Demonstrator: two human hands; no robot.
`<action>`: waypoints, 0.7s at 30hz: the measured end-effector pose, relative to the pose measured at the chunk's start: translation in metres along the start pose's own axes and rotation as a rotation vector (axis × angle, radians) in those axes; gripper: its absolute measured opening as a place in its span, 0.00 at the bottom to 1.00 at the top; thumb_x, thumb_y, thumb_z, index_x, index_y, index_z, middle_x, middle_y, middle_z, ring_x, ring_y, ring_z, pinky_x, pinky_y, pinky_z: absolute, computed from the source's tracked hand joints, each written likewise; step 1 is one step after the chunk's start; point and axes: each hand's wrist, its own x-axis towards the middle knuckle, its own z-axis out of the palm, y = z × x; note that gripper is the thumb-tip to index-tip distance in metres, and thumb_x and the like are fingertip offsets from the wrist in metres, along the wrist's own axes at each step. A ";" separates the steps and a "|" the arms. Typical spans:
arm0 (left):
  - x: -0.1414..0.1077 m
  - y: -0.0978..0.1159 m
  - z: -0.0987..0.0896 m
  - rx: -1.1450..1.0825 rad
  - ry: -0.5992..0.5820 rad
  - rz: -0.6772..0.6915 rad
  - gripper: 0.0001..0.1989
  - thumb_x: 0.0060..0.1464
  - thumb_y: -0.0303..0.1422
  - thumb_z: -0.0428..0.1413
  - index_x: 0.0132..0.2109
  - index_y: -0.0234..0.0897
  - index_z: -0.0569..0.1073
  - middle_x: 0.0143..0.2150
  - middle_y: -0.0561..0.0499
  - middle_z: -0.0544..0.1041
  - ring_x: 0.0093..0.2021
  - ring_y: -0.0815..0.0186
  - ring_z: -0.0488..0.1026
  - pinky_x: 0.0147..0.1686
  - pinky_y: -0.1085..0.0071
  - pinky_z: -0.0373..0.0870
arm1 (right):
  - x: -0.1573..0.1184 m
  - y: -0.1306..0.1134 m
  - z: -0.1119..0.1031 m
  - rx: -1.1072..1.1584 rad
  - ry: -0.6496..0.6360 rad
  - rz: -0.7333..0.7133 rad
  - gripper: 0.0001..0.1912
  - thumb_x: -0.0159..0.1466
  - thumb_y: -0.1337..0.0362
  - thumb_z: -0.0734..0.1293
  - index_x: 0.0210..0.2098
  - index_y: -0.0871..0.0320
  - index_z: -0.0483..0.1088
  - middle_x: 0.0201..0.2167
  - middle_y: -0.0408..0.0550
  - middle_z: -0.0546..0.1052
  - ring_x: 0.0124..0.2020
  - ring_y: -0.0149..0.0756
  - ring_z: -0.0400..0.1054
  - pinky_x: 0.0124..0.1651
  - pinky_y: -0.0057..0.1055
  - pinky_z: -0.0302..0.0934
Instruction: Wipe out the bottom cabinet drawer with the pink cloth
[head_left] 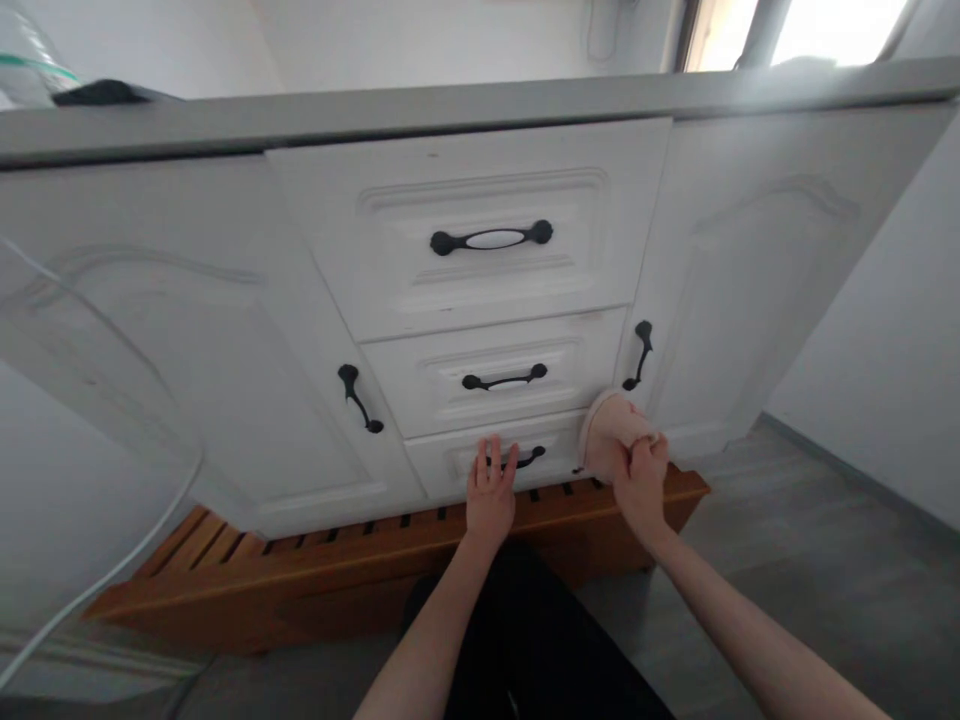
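While the left hand (491, 490) rests open-fingered on the bottom drawer's handle (525, 459), lower centre, the right hand (641, 475) grips a pink cloth (609, 432), wiping; next, steady pressure.

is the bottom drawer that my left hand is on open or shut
Shut. The bottom drawer sits flush with the middle drawer above it, with no gap showing, while the left hand rests on its black handle.
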 end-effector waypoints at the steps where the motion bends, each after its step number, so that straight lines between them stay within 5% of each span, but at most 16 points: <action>1: -0.010 -0.002 -0.003 -0.007 -0.002 -0.011 0.42 0.58 0.27 0.52 0.72 0.48 0.39 0.76 0.40 0.45 0.75 0.49 0.42 0.64 0.55 0.64 | 0.006 0.001 0.016 -0.003 0.049 -0.001 0.23 0.68 0.58 0.56 0.48 0.71 0.70 0.52 0.71 0.67 0.55 0.53 0.60 0.59 0.52 0.57; 6: -0.115 -0.004 0.004 -0.108 -0.102 -0.266 0.35 0.62 0.26 0.44 0.72 0.48 0.44 0.76 0.43 0.48 0.75 0.55 0.46 0.67 0.54 0.61 | 0.012 0.008 0.076 -0.009 0.135 -0.121 0.35 0.67 0.49 0.61 0.49 0.85 0.68 0.60 0.87 0.58 0.67 0.63 0.48 0.68 0.55 0.46; 9: -0.179 0.022 0.019 -0.232 -0.336 -0.487 0.35 0.58 0.22 0.42 0.72 0.42 0.48 0.76 0.41 0.46 0.75 0.55 0.44 0.69 0.53 0.56 | 0.005 0.009 0.088 -0.015 0.194 -0.066 0.39 0.66 0.47 0.62 0.52 0.86 0.66 0.60 0.88 0.57 0.68 0.64 0.48 0.67 0.57 0.47; 11: -0.202 0.044 0.025 -0.325 -0.535 -0.549 0.41 0.52 0.18 0.44 0.72 0.43 0.47 0.77 0.44 0.43 0.76 0.56 0.42 0.71 0.54 0.53 | 0.002 0.010 0.086 -0.014 0.195 -0.067 0.35 0.67 0.51 0.62 0.53 0.83 0.66 0.61 0.85 0.57 0.68 0.61 0.49 0.66 0.57 0.50; 14: -0.202 0.067 0.028 -0.474 -0.703 -0.552 0.49 0.43 0.11 0.40 0.71 0.49 0.48 0.78 0.50 0.40 0.76 0.59 0.40 0.72 0.54 0.49 | 0.000 0.008 0.080 -0.048 0.169 -0.169 0.23 0.67 0.57 0.61 0.47 0.74 0.72 0.59 0.77 0.63 0.64 0.57 0.56 0.62 0.55 0.56; 16: -0.191 0.068 0.028 -0.576 -0.749 -0.501 0.51 0.41 0.10 0.38 0.71 0.50 0.50 0.77 0.52 0.41 0.76 0.62 0.41 0.72 0.55 0.48 | -0.005 -0.004 0.080 -0.073 0.034 -0.351 0.14 0.65 0.64 0.60 0.37 0.66 0.75 0.59 0.68 0.67 0.63 0.54 0.59 0.60 0.53 0.58; 19: -0.180 0.061 0.030 -0.651 -0.767 -0.496 0.52 0.40 0.09 0.37 0.70 0.51 0.51 0.77 0.52 0.44 0.75 0.63 0.44 0.73 0.59 0.47 | -0.023 -0.046 0.097 -0.086 -0.162 -0.624 0.10 0.64 0.71 0.62 0.31 0.60 0.75 0.58 0.56 0.71 0.62 0.49 0.59 0.58 0.47 0.57; 21: -0.179 0.057 0.034 -0.665 -0.750 -0.503 0.52 0.40 0.09 0.37 0.70 0.52 0.52 0.76 0.51 0.47 0.75 0.63 0.45 0.73 0.59 0.48 | -0.039 -0.086 0.119 -0.046 -0.162 -0.729 0.06 0.64 0.70 0.67 0.33 0.57 0.76 0.57 0.50 0.74 0.60 0.46 0.61 0.55 0.44 0.56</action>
